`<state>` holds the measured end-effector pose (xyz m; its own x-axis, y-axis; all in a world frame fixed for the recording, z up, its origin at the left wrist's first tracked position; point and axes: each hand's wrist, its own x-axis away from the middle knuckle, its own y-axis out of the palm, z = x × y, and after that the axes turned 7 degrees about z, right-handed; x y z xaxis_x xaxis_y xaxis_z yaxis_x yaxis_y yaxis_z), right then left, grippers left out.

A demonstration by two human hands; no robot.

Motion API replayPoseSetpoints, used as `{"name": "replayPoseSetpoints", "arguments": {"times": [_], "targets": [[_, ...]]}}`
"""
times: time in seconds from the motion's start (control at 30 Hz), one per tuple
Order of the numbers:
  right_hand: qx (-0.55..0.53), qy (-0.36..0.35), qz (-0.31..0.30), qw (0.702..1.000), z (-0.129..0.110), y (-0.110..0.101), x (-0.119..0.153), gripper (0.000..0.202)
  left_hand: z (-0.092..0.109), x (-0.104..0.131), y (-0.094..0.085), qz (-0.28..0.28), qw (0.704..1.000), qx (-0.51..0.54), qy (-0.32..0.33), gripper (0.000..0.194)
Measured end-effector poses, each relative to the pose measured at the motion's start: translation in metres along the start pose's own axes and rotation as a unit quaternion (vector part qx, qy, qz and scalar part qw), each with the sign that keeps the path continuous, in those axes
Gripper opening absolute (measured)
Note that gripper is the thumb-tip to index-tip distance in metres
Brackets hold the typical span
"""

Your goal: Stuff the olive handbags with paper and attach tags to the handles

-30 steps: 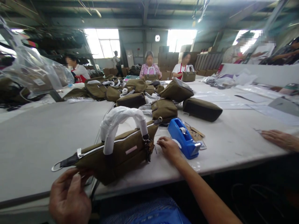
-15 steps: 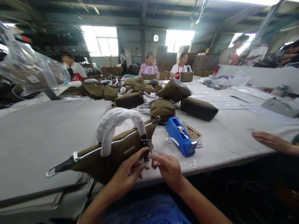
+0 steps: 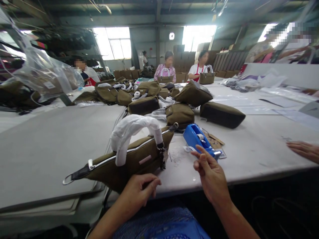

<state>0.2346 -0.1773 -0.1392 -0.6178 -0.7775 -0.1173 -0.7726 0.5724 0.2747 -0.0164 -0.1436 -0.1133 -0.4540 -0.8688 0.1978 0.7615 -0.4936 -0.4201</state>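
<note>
An olive handbag (image 3: 134, 166) stands tilted at the table's front edge, with a silver zipper and a white-wrapped handle (image 3: 136, 127). From its handle ring hangs a dark charm (image 3: 163, 157). My left hand (image 3: 142, 189) is by the bag's lower front, fingers curled in with no object visible in them. To the right, my right hand (image 3: 211, 174) is raised in front of a blue tape dispenser (image 3: 196, 134), index finger stretched out and fingers apart. The fingertips are close to a loose white strip (image 3: 189, 149) beside the dispenser.
Several olive bags (image 3: 179, 114) are heaped behind the dispenser. Brown tags (image 3: 213, 141) lie beside it. Grey sheets (image 3: 50, 149) cover the left side. Another person's hand (image 3: 304, 150) rests on the table at the right. Co-workers (image 3: 166, 69) are across the table.
My hands have come away from the charm. The right has moved right and up to the tape dispenser; the left has drawn down slightly. The view has shifted a little.
</note>
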Motion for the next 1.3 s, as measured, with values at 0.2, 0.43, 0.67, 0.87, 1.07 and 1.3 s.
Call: {"name": "replayPoseSetpoints", "arguments": {"times": [0.2, 0.43, 0.67, 0.87, 1.07, 1.3], "targets": [[0.222, -0.352, -0.154, 0.896, -0.006, 0.009, 0.029, 0.052, 0.001, -0.008, 0.004, 0.033, 0.994, -0.06, 0.084, 0.04], [0.233, -0.256, -0.331, 0.878, 0.01, 0.024, 0.018, 0.016, 0.008, -0.009, 0.005, 0.028, 0.99, -0.061, 0.122, 0.037], [0.253, -0.227, -0.308, 0.889, 0.0, 0.03, 0.004, 0.009, 0.003, -0.014, 0.006, 0.071, 0.986, -0.029, 0.147, 0.032], [0.246, -0.23, -0.159, 0.928, 0.018, 0.033, -0.028, 0.012, 0.002, -0.024, 0.012, 0.296, 0.918, -0.102, 0.244, 0.023], [0.199, -0.214, -0.175, 0.94, 0.035, 0.042, -0.046, 0.016, 0.0, -0.036, 0.015, 0.361, 0.85, -0.209, 0.322, 0.029], [0.168, -0.199, -0.182, 0.948, 0.039, 0.054, -0.05, 0.015, 0.0, -0.037, 0.015, 0.369, 0.839, -0.214, 0.337, 0.029]]}}
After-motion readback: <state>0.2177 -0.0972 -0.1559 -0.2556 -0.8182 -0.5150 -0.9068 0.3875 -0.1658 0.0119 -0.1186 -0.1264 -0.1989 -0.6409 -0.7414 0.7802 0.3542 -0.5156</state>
